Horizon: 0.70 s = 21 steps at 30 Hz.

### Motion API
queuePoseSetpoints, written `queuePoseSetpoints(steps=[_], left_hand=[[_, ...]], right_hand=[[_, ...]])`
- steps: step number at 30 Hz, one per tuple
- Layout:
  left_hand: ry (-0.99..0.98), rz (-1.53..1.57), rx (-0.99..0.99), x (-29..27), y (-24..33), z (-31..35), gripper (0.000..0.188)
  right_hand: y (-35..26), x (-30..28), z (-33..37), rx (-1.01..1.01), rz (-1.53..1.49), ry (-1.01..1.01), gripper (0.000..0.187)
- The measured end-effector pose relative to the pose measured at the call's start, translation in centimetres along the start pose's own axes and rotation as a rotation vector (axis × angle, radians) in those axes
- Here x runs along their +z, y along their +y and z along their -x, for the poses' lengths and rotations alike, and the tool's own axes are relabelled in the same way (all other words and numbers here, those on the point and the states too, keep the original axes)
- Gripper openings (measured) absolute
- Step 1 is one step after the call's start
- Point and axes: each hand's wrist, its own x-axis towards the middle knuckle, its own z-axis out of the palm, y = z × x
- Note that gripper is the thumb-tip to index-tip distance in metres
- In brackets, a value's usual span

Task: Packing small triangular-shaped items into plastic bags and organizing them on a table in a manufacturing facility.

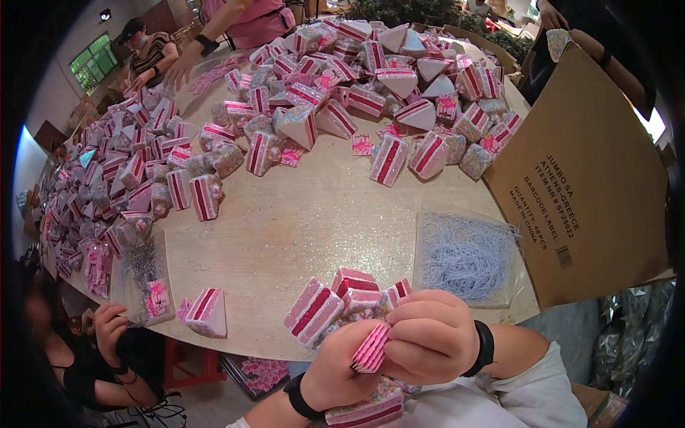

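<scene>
My left hand [341, 367] is closed around a small stack of pink striped cards [370, 349], whose edges fan out slightly. Against it, my right hand [433, 334] has its fingers pressed together in a pinch; whatever lies between the fingertips is hidden. Just beyond both hands, several glittery cake-slice ornaments [314, 312] with pink and red layers stand bunched at the table edge. Under my hands, close to my body, another cake slice [365, 412] is partly covered. A single cake slice [207, 312] sits apart to the left.
A big heap of cake slices [307, 96] spreads over the far and left parts of the table [285, 228]. To the right are a clear tray of pale blue strings [467, 260] and a large cardboard box [585, 185]. Other people work at the left, far side and far right.
</scene>
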Motion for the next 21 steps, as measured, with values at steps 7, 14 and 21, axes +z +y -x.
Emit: queuePoseSetpoints(steps=[7, 14, 21], left_hand=[[0.051, -0.033, 0.051, -0.11, -0.45, -0.1, 0.035], [0.039, 0.005, 0.002, -0.21, -0.82, 0.17, 0.038], [0.043, -0.038, 0.02, -0.18, -0.62, 0.01, 0.038]], right_hand=[[-0.04, -0.16, 0.21, -0.002, -0.02, -0.011, 0.024], [0.03, -0.22, -0.16, 0.018, -0.051, -0.05, 0.018], [0.16, -0.25, -0.13, 0.029, -0.085, -0.071, 0.016]])
